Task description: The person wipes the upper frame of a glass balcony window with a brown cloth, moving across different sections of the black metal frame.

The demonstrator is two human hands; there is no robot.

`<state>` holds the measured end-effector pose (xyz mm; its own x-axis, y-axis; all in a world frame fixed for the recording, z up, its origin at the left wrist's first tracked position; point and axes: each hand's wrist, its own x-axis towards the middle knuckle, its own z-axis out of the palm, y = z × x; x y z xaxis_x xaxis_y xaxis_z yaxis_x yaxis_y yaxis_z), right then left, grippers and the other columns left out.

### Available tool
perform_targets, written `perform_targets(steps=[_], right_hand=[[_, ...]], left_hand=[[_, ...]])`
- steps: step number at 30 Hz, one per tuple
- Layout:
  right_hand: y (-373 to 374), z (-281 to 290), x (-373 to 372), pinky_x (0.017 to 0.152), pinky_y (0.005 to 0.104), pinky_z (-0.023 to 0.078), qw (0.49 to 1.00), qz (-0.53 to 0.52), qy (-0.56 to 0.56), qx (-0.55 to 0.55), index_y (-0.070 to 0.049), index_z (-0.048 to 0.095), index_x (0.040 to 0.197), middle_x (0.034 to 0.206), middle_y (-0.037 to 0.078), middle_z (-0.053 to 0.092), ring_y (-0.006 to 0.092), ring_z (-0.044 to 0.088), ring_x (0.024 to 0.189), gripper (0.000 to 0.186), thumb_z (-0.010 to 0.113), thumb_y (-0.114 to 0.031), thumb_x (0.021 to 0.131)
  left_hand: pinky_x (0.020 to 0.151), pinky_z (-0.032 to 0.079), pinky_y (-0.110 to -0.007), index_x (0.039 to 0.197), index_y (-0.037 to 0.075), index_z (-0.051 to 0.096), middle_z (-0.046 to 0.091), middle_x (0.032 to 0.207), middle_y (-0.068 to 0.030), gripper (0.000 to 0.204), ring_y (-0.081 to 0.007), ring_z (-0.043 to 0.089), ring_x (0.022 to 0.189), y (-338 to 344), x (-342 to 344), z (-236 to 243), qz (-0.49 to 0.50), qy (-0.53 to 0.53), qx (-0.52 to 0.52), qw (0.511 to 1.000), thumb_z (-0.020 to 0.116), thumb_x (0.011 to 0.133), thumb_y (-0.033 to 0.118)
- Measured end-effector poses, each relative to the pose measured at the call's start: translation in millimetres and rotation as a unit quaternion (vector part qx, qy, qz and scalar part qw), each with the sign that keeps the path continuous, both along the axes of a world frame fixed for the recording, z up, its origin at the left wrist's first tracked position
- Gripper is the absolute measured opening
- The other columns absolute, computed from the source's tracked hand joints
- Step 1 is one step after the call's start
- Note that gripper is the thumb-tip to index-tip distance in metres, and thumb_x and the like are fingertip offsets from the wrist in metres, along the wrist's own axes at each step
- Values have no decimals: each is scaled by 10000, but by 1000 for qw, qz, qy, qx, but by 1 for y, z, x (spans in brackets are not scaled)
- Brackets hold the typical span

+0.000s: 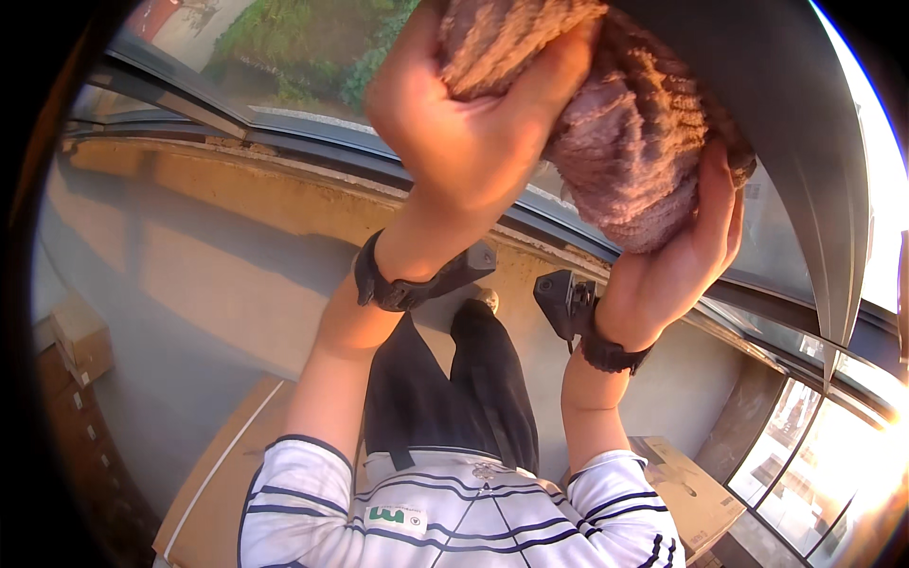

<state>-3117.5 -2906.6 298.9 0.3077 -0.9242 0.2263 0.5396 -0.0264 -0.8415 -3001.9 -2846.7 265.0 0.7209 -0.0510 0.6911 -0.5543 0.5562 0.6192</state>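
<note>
A pinkish-brown, ribbed plush cloth (630, 142) is bunched up at the top of the head view, raised in front of the window. My left hand (478, 133) grips its left part, the thumb lying across the folds and the other fingers mostly hidden by the fabric. From below and to the right, my right hand (677, 260) holds the cloth's lower right edge, with some fingers hidden by it. A dark band with a small black device is strapped round each wrist.
Behind the cloth runs a dark-framed window (312, 142) above a worn, yellowish sill (256, 180). A dark curved panel (805, 161) stands at upper right. Cardboard boxes lie at lower left (222, 454) and lower right (696, 492); stacked boxes (80, 346) line the far left.
</note>
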Motion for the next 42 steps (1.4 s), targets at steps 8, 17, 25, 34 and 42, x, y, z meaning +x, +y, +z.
perform_targets(steps=[8,17,25,34,42], right_hand=[[-11,-73,-25,883,334,506,991,-76,60,-91,21,549,1070,1058,132,633,195,621,967,177,562,-24,900],[-32,-313,-72,812,277,459,908,-91,403,73,30,544,1030,948,95,642,147,592,913,298,686,-155,845],[-43,-344,-72,758,381,482,830,-87,551,-2,7,557,936,876,174,662,313,636,815,278,705,-179,790],[-45,-180,-87,627,218,439,954,-63,287,56,21,561,883,748,0,595,42,517,702,209,716,-92,800],[-69,-5,-82,675,162,438,986,-132,9,-102,52,562,905,838,17,626,34,548,738,164,693,-6,825]], left_hand=[[661,510,-256,972,14,650,699,842,-69,277,-132,664,745,11,-29,-55,24,44,199,979,779,730,55],[598,510,-392,899,40,647,660,796,-175,336,-344,647,738,9,-56,-257,-5,16,560,828,737,775,339],[606,497,-434,868,59,665,650,742,-184,381,-372,639,739,8,-50,-309,-59,30,633,771,752,743,409],[528,476,-358,743,45,685,641,638,-146,341,-301,626,569,3,-51,-131,-30,6,485,874,782,700,369],[724,502,-236,970,-22,652,693,866,-37,247,-78,618,754,-49,-83,11,-57,40,58,996,773,765,44]])
